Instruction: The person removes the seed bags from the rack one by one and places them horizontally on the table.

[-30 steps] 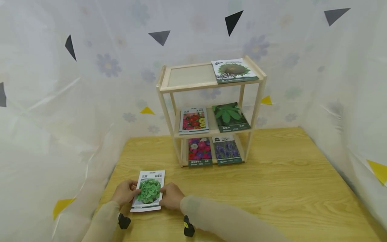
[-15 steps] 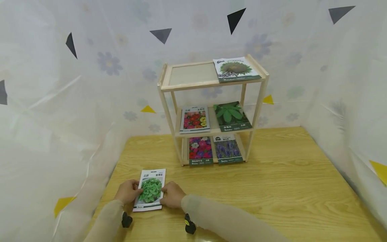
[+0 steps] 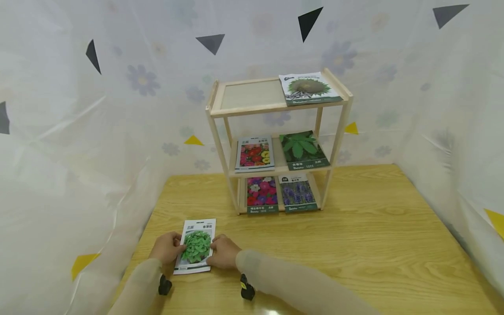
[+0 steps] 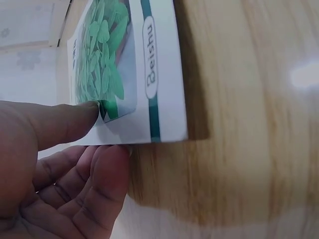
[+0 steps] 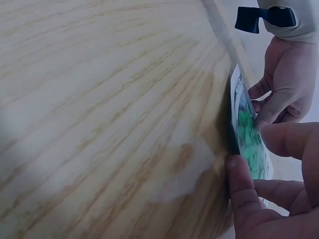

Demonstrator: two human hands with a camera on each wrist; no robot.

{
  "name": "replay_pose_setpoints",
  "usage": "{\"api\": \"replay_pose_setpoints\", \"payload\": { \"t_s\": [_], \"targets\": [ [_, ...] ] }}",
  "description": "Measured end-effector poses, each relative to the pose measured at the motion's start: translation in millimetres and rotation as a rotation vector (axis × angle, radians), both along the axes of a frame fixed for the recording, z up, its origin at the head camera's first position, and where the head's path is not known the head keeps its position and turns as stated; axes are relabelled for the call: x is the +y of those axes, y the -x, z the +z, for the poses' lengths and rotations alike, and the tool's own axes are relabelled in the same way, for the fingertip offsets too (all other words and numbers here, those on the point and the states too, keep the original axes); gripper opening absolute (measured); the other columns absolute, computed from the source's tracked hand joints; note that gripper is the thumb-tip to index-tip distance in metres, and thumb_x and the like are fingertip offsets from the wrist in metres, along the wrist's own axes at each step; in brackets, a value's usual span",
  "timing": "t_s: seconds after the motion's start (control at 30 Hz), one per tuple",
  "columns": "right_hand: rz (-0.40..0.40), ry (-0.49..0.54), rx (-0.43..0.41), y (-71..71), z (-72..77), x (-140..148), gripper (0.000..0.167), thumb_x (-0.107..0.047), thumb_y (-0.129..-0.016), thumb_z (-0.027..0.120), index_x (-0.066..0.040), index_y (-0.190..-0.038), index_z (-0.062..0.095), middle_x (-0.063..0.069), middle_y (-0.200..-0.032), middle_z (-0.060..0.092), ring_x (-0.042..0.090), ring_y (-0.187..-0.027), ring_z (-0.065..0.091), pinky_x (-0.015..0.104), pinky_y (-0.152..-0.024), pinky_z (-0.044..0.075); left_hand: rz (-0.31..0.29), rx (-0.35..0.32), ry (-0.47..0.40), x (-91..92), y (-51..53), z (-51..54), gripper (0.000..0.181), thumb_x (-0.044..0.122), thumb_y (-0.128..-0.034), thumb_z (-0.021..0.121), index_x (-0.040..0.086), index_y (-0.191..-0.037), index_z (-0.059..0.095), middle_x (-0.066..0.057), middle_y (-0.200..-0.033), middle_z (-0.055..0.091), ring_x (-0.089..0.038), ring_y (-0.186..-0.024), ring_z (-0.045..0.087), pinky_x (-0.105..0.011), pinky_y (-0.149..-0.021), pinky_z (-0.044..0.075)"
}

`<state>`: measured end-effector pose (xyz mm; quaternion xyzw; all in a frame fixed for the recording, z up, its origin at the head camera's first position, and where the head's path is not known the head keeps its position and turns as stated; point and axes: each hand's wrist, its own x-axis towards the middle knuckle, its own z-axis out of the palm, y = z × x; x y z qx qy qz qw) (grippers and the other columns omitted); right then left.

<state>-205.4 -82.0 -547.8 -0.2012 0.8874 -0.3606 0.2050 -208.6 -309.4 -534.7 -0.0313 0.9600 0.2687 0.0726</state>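
A white seed packet (image 3: 197,247) with a picture of green leaves lies near the table's front left, between both hands. My left hand (image 3: 165,248) pinches its left edge, the thumb on the printed face and the fingers curled beneath, as the left wrist view shows. On the opposite edge my right hand (image 3: 223,252) grips the packet with thumb and fingers. In the right wrist view the packet (image 5: 249,139) is seen nearly edge-on, a little off the wood, and the left hand (image 5: 291,82) shows beyond it.
Behind, a three-tier wooden shelf (image 3: 252,111) stands on the table (image 3: 374,245). A sunflower packet (image 3: 309,88) lies on its top right. The middle tier bears a red-flower packet (image 3: 255,154) and a green-leaf packet (image 3: 303,150); the bottom, a petunia packet (image 3: 262,194) and a lavender packet (image 3: 298,192).
The packet and both hands have shifted very slightly to the right, with both grips kept. The head view has tilted a little.
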Motion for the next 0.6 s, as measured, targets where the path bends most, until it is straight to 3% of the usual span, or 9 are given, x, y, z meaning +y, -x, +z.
{"api": "replay_pose_setpoints", "payload": {
  "t_s": [0.33,0.6],
  "targets": [
    [0.013,0.011,-0.041,-1.3,11.4,-6.2,0.048,-0.028,-0.082,0.074,-0.002,-0.121,0.066,0.004,-0.129,0.053,0.017,-0.122,0.048,0.027,-0.099,0.043,0.015,0.019,0.012,-5.1,-2.6,0.3,0.031,0.013,-0.083,0.074,-0.005,-0.106,0.063,-0.003,-0.076,0.054,-0.018,-0.069,0.049,-0.031,-0.06,0.041],
    [0.001,0.066,-0.07,-3.6,8.7,-5.2,0.049,-0.027,-0.084,0.073,0.0,-0.123,0.064,0.003,-0.132,0.051,0.02,-0.123,0.048,0.031,-0.1,0.043,0.017,0.036,0.017,-7.2,-5.2,-1.8,0.034,0.013,-0.0836,0.074,-0.008,-0.108,0.064,-0.004,-0.075,0.053,-0.017,-0.067,0.048,-0.031,-0.059,0.041]
  ]
}}
